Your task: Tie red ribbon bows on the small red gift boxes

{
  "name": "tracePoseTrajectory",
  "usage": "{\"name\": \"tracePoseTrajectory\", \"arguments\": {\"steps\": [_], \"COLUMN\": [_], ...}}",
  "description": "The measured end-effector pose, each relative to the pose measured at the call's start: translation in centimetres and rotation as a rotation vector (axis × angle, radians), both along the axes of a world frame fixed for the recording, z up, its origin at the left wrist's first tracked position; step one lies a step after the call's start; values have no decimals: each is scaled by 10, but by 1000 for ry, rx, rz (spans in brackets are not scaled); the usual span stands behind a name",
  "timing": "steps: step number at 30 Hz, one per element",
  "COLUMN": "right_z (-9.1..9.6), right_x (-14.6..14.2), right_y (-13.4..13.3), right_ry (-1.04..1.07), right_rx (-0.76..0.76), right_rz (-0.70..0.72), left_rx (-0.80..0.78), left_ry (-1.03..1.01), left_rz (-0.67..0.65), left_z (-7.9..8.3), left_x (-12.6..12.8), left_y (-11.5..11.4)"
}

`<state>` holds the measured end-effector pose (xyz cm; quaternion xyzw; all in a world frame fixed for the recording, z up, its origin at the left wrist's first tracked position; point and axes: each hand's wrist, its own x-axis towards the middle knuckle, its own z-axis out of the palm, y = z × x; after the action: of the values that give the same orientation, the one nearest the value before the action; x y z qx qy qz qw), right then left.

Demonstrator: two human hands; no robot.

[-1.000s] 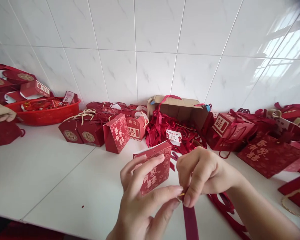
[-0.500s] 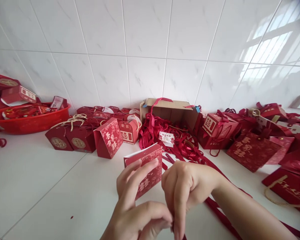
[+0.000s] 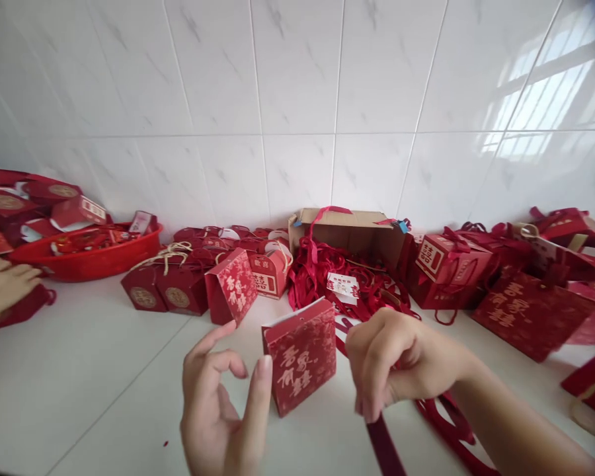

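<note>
A red gift box (image 3: 302, 363) with pale lettering and a floral print stands upright in front of me. Just left of it, my left hand (image 3: 223, 396) has its thumb and fingers apart, with nothing in it. My right hand (image 3: 396, 363), to the box's right, pinches a dark red ribbon (image 3: 385, 449) that hangs down out of the picture. Behind the box, a cardboard box (image 3: 352, 231) lies on its side with a heap of red ribbons (image 3: 307, 271) spilling out. A white printed card (image 3: 343, 286) rests on that heap.
Several red gift boxes (image 3: 181, 284) stand behind left, some with cord handles. A red plastic basin (image 3: 94, 254) holds small red items. At the left edge, another person's hand (image 3: 4, 287) touches a red box. More boxes and bags (image 3: 520, 304) crowd the right, before a tiled wall (image 3: 297, 178).
My hands have moved apart; the left drew away leftward and opened, while the right kept the ribbon. The view swung slightly left, bringing another person's hand in at the left edge.
</note>
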<state>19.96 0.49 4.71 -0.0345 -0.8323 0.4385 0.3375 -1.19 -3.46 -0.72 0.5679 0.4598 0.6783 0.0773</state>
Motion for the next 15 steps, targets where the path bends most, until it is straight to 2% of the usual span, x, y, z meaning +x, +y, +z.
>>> {"name": "tracePoseTrajectory", "arguments": {"steps": [3, 7, 12, 15], "right_z": [6, 5, -6, -17], "right_x": [5, 6, 7, 5], "right_y": [0, 5, 19, 28], "right_ry": [14, -74, -208, -209], "right_rx": [7, 159, 241, 248], "right_rz": [-36, -88, -266, -337], "left_rx": [-30, -160, -314, -331], "left_ry": [29, 50, -193, -157], "left_rz": [27, -63, -168, -198], "left_z": [-9, -15, -17, -17], "left_x": [-6, -4, 1, 0], "left_y": [16, 25, 26, 28]}}
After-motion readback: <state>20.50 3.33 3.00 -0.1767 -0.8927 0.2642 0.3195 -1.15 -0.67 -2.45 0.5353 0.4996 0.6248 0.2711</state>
